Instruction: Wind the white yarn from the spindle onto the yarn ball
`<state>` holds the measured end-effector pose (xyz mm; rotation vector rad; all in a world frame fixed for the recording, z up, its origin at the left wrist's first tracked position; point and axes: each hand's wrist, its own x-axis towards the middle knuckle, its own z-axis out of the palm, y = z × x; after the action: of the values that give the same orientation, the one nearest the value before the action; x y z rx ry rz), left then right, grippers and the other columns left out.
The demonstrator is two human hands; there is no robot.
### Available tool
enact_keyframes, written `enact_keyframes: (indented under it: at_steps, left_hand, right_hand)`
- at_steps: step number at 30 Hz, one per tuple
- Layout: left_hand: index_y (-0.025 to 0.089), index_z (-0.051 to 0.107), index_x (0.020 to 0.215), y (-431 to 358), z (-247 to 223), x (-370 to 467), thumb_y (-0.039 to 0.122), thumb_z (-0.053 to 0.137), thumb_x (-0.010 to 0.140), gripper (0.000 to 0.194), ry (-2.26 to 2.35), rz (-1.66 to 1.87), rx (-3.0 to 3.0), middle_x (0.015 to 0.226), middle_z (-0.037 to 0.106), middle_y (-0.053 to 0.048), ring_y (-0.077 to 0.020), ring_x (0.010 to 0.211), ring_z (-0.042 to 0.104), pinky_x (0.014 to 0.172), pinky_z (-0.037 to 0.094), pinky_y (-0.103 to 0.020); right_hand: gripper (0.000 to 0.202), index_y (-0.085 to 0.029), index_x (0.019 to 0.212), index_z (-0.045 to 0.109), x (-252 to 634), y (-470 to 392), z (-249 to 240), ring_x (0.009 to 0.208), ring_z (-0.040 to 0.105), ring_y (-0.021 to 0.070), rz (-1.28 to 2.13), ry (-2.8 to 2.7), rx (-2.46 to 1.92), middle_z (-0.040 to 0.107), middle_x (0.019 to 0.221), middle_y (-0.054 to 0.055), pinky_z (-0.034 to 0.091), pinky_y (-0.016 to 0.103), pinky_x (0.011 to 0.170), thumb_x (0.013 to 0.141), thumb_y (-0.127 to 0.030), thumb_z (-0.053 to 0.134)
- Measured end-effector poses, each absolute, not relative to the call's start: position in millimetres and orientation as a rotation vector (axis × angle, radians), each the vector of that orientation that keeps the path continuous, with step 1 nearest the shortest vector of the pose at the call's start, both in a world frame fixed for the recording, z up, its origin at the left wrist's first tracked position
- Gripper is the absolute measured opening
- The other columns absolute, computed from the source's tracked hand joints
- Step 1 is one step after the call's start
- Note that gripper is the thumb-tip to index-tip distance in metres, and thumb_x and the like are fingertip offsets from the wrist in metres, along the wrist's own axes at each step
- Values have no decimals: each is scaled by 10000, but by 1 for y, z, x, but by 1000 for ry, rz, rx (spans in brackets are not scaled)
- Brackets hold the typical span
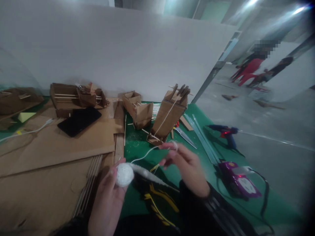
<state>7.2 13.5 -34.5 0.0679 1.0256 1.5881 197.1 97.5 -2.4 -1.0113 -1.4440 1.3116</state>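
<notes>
My left hand (109, 193) is closed round a ball of white string (124, 175), held low in front of me. From the ball a loose strand (145, 155) curves up to my right hand (185, 164). The fingers of that hand pinch the strand, and a few turns of it appear wrapped about one finger. Just beyond my right fingertips stands a tilted cardboard structure (165, 113), with a string along its front, a thin stick near its bottom and several cardboard strips at its top.
Scissors (185, 137), a glue gun (227, 133), clear glue sticks (201, 137) and a purple power strip (237, 180) lie to the right on the green table. Other cardboard pieces (137, 109), a black phone (80, 122) and flat cardboard (56, 144) are at left. People sit far right.
</notes>
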Motion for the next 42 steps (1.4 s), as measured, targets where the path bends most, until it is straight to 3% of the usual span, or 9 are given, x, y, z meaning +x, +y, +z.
enact_keyframes:
  at_steps: [6,11,15,21,23,26,30,33,42]
  left_hand:
    - [247,736,1110,6,-34,-9,414,604,899,301,988,1613,-90,1136,756,-42,-196,1009,697,854,584,-277]
    - [269,741,1107,0,-33,-19,447,582,893,320,945,1572,-80,1068,767,-56,-222,944,708,764,620,-303]
    - [239,754,1083,-2,-32,-14,450,687,818,346,908,1526,-13,1085,757,-57,-231,960,696,786,615,-306]
    - [199,784,1001,-7,-34,-13,456,767,738,368,1137,1564,332,1079,774,-79,-249,968,702,712,585,-211]
    - [198,778,1025,-8,-32,-11,471,762,735,398,1160,1504,400,1079,773,-90,-265,984,699,717,583,-221]
    - [183,773,1043,-9,-25,-4,504,752,731,448,1205,1447,485,1086,765,-111,-288,1013,688,757,576,-250]
    - [156,778,1026,-10,-18,2,538,750,714,494,1292,1438,564,1092,759,-137,-312,1011,685,784,571,-289]
    - [155,771,1044,-11,-19,0,527,755,712,499,1314,1455,558,1115,752,-141,-320,1016,681,746,581,-288]
    - [216,793,911,9,-17,-17,435,708,810,255,1083,1737,151,1004,791,-33,-167,916,711,804,581,-183]
  right_hand:
    - [410,-179,669,642,222,92,28,689,613,172,514,-2147,-1373,660,789,54,453,291,669,969,-411,486]
    - [289,-167,878,631,233,85,36,522,512,127,-118,-1715,-1561,607,846,56,411,294,561,914,-446,569]
    - [343,-174,1111,611,238,79,43,469,526,111,160,-1871,-1543,653,991,90,450,279,508,917,-450,553]
    - [266,-205,750,671,249,77,58,676,625,174,35,-1871,-1457,670,925,61,479,277,576,908,-398,579]
    - [103,-207,912,652,233,74,52,752,636,166,139,-1875,-1289,633,1073,76,506,259,610,886,-297,610]
    - [497,-231,1392,380,202,69,34,667,633,119,714,-2130,-1093,578,1259,110,540,248,617,911,-191,497]
    - [218,-228,1068,648,191,68,22,615,631,174,528,-2331,-1471,699,856,49,500,293,600,954,-264,466]
    - [292,-228,787,700,214,70,33,649,638,184,397,-2331,-1510,673,824,47,483,302,614,948,-340,484]
    - [354,-223,829,669,276,85,61,682,558,239,56,-1573,-1735,583,854,78,404,342,554,914,-523,501]
